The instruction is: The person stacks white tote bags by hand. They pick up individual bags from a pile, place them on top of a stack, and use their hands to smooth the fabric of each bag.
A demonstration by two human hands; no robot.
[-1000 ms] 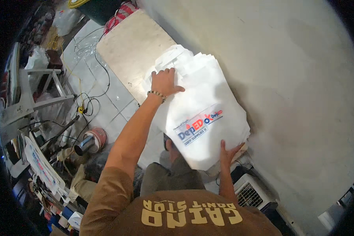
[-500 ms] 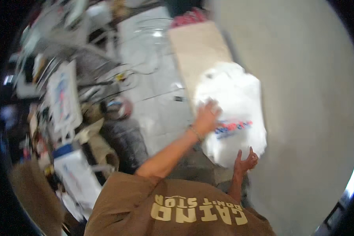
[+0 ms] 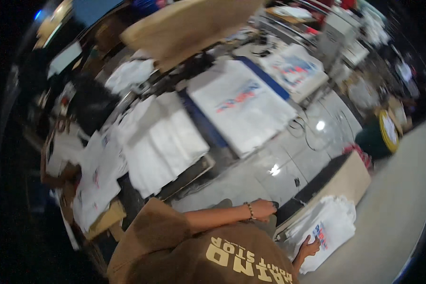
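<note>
A pile of white cloth pieces [image 3: 338, 220] with red and blue print, shirt-like, lies at the lower right on a beige board-topped bench [image 3: 350, 177]. Over the near part of the pile, my right hand [image 3: 310, 247] rests with fingers and thumb apart, holding nothing. My left hand [image 3: 262, 209], with a beaded bracelet at the wrist, is in front of my body, beside the bench's near left end. Something small and dark shows at its fingertips; whether it is held is unclear, and the fingers are blurred.
A flat white printed cloth [image 3: 244, 102] lies on a blue-edged board across the tiled floor [image 3: 288, 165]. Left of it, white cloths [image 3: 163, 142] drape over a stand. A dark green bin [image 3: 377, 135] stands beyond the bench, by the pale wall [image 3: 388, 199]. Thin cables lie on the tiles.
My view has swung to the left, bringing the cloth-covered stands into sight. My left hand has come off the white pile and back toward my body; my right hand stays at the pile.
</note>
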